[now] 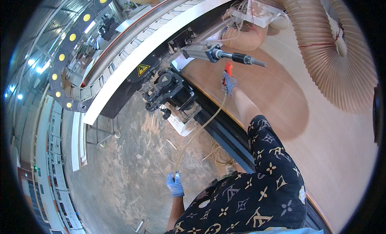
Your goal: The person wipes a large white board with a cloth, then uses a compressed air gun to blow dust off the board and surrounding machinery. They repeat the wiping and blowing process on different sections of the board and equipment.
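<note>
My right hand point(230, 83), in a grey-blue glove, is closed around an orange air blow gun point(229, 68) over the dusty board surface of the machine bed point(271, 104). From the gun's lower end a yellowish air hose point(201, 129) curves down to the left. My left hand point(175, 184), gloved in light blue, grips that hose low over the floor. Just above the gun lies a pneumatic cylinder point(223, 54) with a metal rod. Left of the gun, a black motor unit point(178, 92) is coated with sawdust.
Large ribbed dust hoses point(313, 53) hang at the upper right. A white gantry beam point(120, 71) and a cable chain point(61, 57) arch across the upper left. Coiled hose point(221, 154) lies on the floor point(120, 173) by the bed's dark edge. A wheeled metal frame point(104, 134) stands at the left.
</note>
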A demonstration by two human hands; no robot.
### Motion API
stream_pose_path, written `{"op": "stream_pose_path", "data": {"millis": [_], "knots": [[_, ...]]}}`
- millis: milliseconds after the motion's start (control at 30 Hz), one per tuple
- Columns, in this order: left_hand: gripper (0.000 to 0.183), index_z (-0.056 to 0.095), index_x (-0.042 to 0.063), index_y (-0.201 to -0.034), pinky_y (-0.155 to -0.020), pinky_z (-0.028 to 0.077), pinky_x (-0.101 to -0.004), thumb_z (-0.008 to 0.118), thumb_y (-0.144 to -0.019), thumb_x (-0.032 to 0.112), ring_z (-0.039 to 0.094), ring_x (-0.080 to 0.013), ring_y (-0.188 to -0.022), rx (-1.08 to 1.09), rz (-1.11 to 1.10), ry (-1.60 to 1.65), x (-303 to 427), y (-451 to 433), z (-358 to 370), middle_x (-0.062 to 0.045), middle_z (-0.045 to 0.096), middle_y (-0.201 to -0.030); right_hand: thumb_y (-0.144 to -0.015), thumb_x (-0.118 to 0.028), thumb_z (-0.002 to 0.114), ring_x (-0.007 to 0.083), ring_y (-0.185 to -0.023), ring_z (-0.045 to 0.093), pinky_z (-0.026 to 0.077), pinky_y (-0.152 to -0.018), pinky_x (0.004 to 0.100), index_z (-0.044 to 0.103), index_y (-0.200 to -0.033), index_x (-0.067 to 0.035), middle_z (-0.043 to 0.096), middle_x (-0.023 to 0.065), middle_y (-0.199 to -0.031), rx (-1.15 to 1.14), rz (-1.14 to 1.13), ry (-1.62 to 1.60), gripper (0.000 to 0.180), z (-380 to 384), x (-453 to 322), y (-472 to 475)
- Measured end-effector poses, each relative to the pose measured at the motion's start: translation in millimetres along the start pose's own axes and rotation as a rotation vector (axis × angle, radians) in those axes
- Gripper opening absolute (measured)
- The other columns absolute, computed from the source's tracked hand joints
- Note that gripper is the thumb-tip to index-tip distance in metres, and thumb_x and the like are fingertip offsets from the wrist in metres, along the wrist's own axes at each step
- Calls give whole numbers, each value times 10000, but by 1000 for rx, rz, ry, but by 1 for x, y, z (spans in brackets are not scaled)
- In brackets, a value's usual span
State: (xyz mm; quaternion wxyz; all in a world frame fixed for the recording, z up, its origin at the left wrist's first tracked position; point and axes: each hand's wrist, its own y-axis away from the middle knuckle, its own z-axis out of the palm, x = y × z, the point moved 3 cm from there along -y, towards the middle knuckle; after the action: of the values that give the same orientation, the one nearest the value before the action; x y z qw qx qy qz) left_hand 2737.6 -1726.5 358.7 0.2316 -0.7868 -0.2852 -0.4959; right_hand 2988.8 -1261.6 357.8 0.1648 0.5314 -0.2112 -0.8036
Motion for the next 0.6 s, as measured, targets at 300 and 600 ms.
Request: {"op": "stream_pose_path", "data": {"millis": [300, 600], "knots": [[238, 584, 38, -724, -491, 331, -306, 570, -824, 254, 381, -110, -538, 11, 99, -135, -10, 7, 4, -29, 419, -557, -768, -444, 591, 176, -384, 450, 386, -373, 350, 527, -750, -88, 509, 36, -549, -80, -130, 314, 362, 11, 28, -39], [271, 536, 19, -655, -469, 331, -346, 558, -798, 249, 435, -214, -494, -93, 158, -387, -29, 33, -21, -135, 460, -554, -771, -429, 590, 158, -377, 429, 346, -336, 318, 506, -760, -73, 488, 49, -562, -159, 21, 350, 366, 43, 46, 4]]}}
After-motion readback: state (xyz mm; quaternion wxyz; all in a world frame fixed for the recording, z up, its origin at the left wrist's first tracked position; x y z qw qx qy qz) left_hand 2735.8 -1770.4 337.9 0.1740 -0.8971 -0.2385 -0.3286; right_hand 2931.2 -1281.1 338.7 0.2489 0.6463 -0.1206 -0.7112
